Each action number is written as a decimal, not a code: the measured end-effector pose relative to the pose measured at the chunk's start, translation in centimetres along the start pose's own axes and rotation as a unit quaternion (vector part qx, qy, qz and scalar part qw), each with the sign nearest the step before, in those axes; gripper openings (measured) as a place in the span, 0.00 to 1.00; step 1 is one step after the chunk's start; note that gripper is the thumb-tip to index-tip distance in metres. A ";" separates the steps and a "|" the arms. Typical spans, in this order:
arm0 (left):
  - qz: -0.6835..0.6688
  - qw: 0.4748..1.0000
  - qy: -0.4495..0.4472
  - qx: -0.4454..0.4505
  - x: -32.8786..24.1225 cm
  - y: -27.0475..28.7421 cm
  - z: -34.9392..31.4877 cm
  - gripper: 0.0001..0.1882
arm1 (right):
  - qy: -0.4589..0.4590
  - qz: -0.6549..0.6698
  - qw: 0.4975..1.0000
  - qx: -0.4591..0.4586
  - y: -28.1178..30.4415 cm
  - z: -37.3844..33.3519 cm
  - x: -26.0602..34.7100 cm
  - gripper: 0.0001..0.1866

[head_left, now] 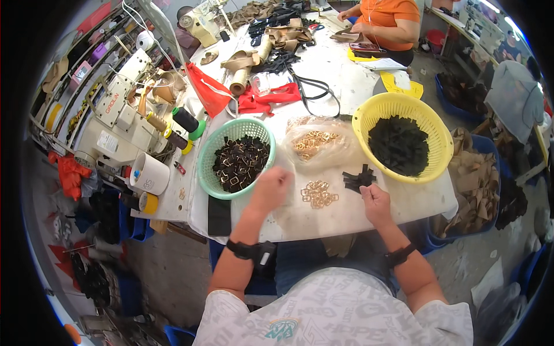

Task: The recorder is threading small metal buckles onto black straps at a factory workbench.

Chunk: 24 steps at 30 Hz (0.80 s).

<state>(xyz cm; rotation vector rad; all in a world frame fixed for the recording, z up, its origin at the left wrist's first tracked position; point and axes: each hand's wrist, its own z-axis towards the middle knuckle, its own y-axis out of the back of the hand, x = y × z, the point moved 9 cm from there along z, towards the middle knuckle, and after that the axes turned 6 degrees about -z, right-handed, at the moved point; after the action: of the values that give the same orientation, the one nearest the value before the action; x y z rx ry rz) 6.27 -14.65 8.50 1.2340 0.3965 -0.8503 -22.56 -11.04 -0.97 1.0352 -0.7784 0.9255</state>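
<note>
My left hand point(272, 187) is closed beside the right rim of a green plastic basket point(203, 167); whatever its fingers may hold is hidden. Inside that basket lie many black fabric loops point(239, 158) with gold buckles on them. My right hand point(376, 205) is closed too, its fingertips at the lower edge of a small pile of black fabric strips point(359, 177). I cannot make out what is between those fingers. Between my hands lies a heap of loose gold buckles point(318, 194). Just behind it an opened clear plastic bag point(332, 155) holds more of them.
On the right a yellow basket point(441, 127) holds many black strips. A sewing machine point(115, 112), thread cones point(184, 119) and a white cup point(149, 174) stand at left. Red fabric point(268, 99) and a black strap point(323, 89) lie farther back. Across the table sits a person in orange point(389, 26).
</note>
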 end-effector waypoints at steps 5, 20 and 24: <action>0.009 0.997 0.071 0.040 2.8 -6.4 -0.8 0.08 | -0.016 0.026 0.998 -0.057 0.7 0.1 0.4 0.12; -0.418 0.874 0.244 -0.038 3.4 -6.4 -2.3 0.07 | 0.014 -0.020 1.000 -0.006 -0.1 0.2 2.4 0.09; -0.478 0.843 0.245 -0.033 0.8 -6.0 -2.8 0.09 | 0.069 0.002 0.997 0.035 -1.5 0.4 7.0 0.06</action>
<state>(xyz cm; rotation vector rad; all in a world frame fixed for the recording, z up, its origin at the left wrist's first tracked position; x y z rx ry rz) 2.79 -12.80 3.08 1.1524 1.5347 -1.3256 -18.40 -9.93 4.70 1.0186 -0.6368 1.0218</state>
